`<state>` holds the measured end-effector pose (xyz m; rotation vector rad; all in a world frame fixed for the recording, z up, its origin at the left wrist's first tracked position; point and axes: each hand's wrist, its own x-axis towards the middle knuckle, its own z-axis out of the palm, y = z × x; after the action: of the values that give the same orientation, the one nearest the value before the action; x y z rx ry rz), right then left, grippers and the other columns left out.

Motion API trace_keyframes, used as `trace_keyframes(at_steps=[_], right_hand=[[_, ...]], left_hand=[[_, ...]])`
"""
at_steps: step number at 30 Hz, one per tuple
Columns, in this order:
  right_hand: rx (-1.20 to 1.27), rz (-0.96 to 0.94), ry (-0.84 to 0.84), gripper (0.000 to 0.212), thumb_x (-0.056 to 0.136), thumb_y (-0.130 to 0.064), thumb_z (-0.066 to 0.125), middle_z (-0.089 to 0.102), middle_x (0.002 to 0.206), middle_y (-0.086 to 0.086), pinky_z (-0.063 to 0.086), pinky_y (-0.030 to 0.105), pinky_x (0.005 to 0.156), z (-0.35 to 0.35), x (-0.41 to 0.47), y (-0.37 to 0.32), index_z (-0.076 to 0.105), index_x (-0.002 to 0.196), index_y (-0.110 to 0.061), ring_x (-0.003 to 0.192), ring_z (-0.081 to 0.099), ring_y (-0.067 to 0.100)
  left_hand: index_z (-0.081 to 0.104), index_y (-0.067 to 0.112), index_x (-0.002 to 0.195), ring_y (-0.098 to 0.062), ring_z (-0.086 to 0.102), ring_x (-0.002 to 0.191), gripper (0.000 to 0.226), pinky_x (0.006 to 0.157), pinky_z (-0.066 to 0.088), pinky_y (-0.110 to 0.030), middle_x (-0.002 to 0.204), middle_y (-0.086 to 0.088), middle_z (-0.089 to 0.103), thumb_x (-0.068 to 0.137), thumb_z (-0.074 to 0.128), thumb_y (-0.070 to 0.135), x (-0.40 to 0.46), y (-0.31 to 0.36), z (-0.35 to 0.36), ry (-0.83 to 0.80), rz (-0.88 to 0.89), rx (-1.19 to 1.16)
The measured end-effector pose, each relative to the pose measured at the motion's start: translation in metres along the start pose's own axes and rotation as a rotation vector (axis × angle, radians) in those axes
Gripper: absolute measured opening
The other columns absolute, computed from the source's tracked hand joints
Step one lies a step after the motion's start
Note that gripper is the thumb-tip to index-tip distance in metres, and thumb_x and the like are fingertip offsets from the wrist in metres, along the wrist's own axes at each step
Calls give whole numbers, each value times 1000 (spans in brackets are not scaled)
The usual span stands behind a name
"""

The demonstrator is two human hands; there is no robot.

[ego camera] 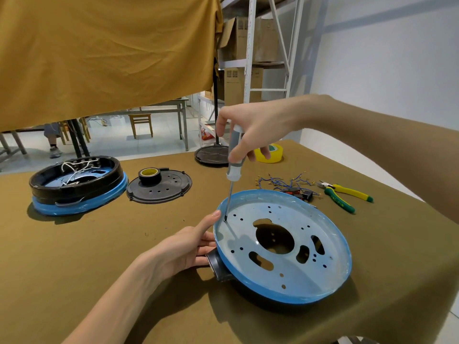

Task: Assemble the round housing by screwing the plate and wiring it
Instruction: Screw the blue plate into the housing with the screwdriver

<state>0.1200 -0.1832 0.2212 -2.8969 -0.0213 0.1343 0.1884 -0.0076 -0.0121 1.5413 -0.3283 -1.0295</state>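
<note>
A round housing (345, 276) with a blue rim lies on the table in front of me, its pale perforated plate (280, 266) facing up. My right hand (250, 127) grips the grey-and-white handle of a screwdriver (233, 167), held nearly upright. The screwdriver's tip stands in a hole near the plate's left edge. On the housing's left side my left hand (183, 249) holds the rim, with one finger stretched up along the edge beside the tip. A bundle of blue wires (285, 182) with small terminals lies behind the housing.
A second housing (79, 184) with white wires inside sits at the far left. Beside it a black disc (171, 189) carries a roll of black tape (149, 175). Yellow tape (272, 153) and yellow-green pliers (345, 194) lie at the back right, near the table's right edge.
</note>
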Motion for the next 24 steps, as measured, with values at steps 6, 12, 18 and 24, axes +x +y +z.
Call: trace_keyframes(at_steps=[6, 12, 18, 24], right_hand=[[-73, -35, 99, 38, 97, -40, 68, 75, 87, 7, 49, 22, 44, 9, 6, 1, 48, 123, -22, 50, 66, 11], [7, -25, 40, 33, 94, -30, 74, 77, 80, 9, 57, 26, 50, 4, 4, 4, 54, 117, -18, 61, 75, 20], [21, -44, -8, 42, 88, -26, 80, 75, 90, 7, 55, 23, 51, 0, 0, 6, 52, 119, -24, 62, 72, 12], [-55, -36, 58, 37, 93, -45, 71, 76, 80, 4, 50, 22, 45, 6, 3, 6, 54, 117, -23, 57, 71, 16]], left_hand=[[73, 3, 107, -22, 71, 90, 94, 71, 61, -30, 102, -13, 77, 51, 80, 77, 0, 0, 0, -5, 0, -1], [72, 2, 108, -23, 70, 92, 93, 72, 61, -31, 103, -14, 77, 53, 78, 77, 1, 0, 0, -6, -1, -1], [72, 2, 108, -21, 71, 89, 90, 71, 61, -30, 101, -13, 77, 56, 77, 75, -1, 1, 2, -2, -5, -4], [70, 1, 111, -22, 71, 89, 92, 71, 62, -31, 99, -12, 77, 55, 76, 75, -3, 2, 4, 11, -11, -6]])
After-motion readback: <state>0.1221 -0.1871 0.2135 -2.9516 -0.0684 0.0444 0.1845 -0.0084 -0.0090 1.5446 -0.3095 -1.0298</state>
